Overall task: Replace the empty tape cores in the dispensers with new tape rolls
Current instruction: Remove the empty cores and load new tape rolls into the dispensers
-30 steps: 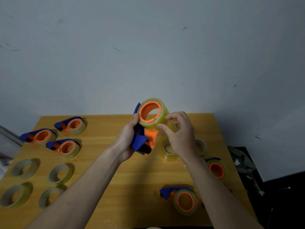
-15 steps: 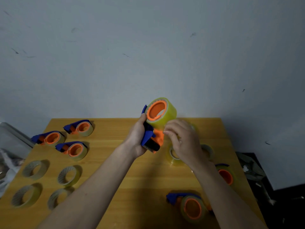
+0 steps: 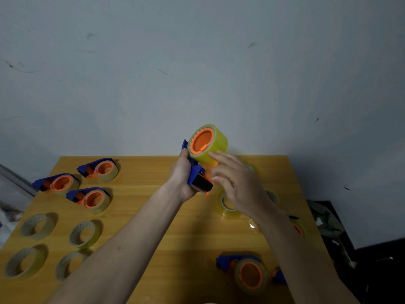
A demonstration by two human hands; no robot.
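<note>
The new tape roll (image 3: 208,142) sits on the orange hub of the blue dispenser (image 3: 196,174), raised above the table (image 3: 153,216), axis pointing toward ten o'clock. The left hand (image 3: 183,174) is clamped on the dispenser's handle. The right hand (image 3: 236,183), grip loosely apart, lies at four o'clock, fingertips touching the roll's lower edge, nearer its free end.

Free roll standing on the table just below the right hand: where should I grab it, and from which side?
Grip the loose tape roll across its outer wall, coming straight down from above. It rests on a flat side with its open core facing up, so thumb and fingers of the right hand, already hovering over it, could probably pinch opposite sides of the rim. The left hand holds the dispenser.
</note>
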